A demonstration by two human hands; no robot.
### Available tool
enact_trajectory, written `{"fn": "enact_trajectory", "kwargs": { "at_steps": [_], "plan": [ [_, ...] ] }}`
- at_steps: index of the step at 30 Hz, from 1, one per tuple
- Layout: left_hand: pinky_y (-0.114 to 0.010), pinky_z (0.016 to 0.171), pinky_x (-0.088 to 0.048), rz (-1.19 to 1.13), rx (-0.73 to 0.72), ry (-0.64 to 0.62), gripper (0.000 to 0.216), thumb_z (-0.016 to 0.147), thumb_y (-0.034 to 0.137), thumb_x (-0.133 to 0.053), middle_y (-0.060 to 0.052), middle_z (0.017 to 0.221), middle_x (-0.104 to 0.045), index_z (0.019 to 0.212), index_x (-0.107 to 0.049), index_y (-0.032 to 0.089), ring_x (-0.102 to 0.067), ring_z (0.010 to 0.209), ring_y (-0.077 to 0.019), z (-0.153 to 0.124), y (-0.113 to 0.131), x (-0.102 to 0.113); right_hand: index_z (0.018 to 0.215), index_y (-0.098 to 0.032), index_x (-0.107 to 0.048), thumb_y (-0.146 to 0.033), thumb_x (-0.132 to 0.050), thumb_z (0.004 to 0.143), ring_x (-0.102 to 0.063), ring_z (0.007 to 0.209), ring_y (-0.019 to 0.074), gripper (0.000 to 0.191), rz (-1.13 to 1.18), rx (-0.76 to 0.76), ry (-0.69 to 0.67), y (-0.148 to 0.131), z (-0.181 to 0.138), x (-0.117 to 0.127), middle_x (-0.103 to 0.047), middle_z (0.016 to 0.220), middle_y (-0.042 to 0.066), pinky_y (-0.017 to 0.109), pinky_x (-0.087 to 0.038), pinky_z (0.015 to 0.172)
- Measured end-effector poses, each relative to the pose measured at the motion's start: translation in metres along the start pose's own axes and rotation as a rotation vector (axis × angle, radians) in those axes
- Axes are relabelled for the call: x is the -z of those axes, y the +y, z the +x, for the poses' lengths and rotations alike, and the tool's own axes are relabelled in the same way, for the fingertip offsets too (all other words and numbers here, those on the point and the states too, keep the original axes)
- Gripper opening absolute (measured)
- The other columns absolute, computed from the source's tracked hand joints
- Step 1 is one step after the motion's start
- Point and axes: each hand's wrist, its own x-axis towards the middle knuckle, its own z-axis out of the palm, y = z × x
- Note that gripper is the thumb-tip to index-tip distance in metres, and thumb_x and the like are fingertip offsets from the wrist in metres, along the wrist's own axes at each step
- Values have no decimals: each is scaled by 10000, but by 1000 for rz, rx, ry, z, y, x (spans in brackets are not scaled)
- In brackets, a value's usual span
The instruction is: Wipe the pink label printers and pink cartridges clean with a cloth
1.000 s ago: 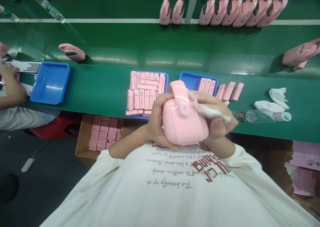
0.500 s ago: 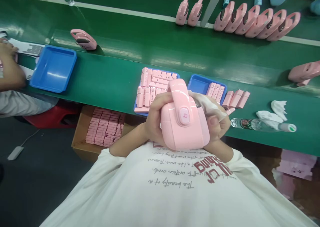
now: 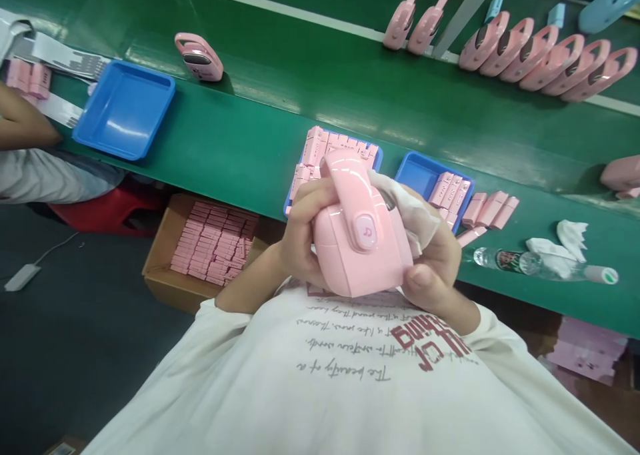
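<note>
A pink portable speaker (image 3: 345, 261) with a loop handle and a music-note button is held up in front of my chest. My left hand (image 3: 303, 231) is wrapped round its left side, fingers behind and below the handle. My right hand (image 3: 435, 265) is closed round a white tissue (image 3: 413, 208) at the speaker's right side, and its thumb presses on the lower right edge. The speaker's far face is mostly hidden from me. Behind it, a blue tray full of pink boxed pieces (image 3: 315, 145) is partly covered.
Blue trays (image 3: 415, 175) (image 3: 125, 108) stand on the green bench (image 3: 225, 155). A water bottle (image 3: 540, 265) and crumpled tissues (image 3: 573, 238) lie right. Pink speakers (image 3: 525, 51) line the shelf. A carton (image 3: 175, 295) stands below; a co-worker's arm (image 3: 25, 121) is at left.
The speaker has tilted a little. My right thumb has moved down to its lower right edge, and the tissue has shifted slightly with the hand. The view has turned somewhat.
</note>
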Motion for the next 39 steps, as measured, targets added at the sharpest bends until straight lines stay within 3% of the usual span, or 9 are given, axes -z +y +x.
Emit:
{"fn": "enact_trajectory", "kwargs": {
  "at_steps": [4,10,16,22,28,33,39],
  "plan": [
    [-518,861,-554,8,-187,46,562,806,603,-576,-49,1175,-609,1268,-394,341,-633,1047,-260,1,-11,4,1170,-318,-551,-600,-546,794,-456,1293,330,470,35,-13,-18,-4,-2,-2,-544,1316,54,596,-377,1054],
    [-457,828,-546,140,-294,26,644,721,653,-635,-56,1167,-603,1225,-418,315,-638,1020,-253,4,-16,11,1313,-327,-485,-529,-562,836,-484,1271,286,523,109,-93,-75,-4,4,-5,-526,1358,39,520,-396,1073],
    [-471,837,-531,276,-171,57,618,699,640,-663,-74,1115,-625,1159,-462,280,-629,1032,-272,3,-16,10,1311,-319,-483,-558,-564,835,-502,1250,269,538,162,-142,-108,5,14,-5,-528,1365,32,496,-425,1050],
    [-500,826,-529,291,-143,133,616,685,635,-673,-71,1080,-647,1138,-457,278,-637,998,-283,11,-24,4,1297,-311,-498,-536,-562,844,-536,1197,256,509,99,-68,-124,8,30,-1,-578,1293,32,462,-444,1027],
    [-481,805,-546,201,-191,130,691,691,676,-637,-64,1089,-624,1221,-403,299,-650,954,-264,19,-40,-2,1310,-306,-490,-491,-595,838,-505,1241,255,518,86,-49,-130,8,39,2,-547,1339,35,454,-419,1052],
    [-470,816,-550,179,-109,131,650,750,650,-597,-57,1094,-612,1260,-379,313,-649,975,-255,16,-45,-5,1333,-307,-466,-560,-615,797,-498,1249,276,611,97,-80,-157,9,43,4,-520,1374,44,479,-424,1046],
    [-416,834,-542,53,12,78,690,730,671,-613,-51,1170,-588,1270,-386,306,-639,1001,-244,11,-44,8,1364,-312,-427,-552,-650,769,-435,1313,291,680,131,-47,-230,8,44,1,-459,1431,53,494,-389,1076]
  ]
}}
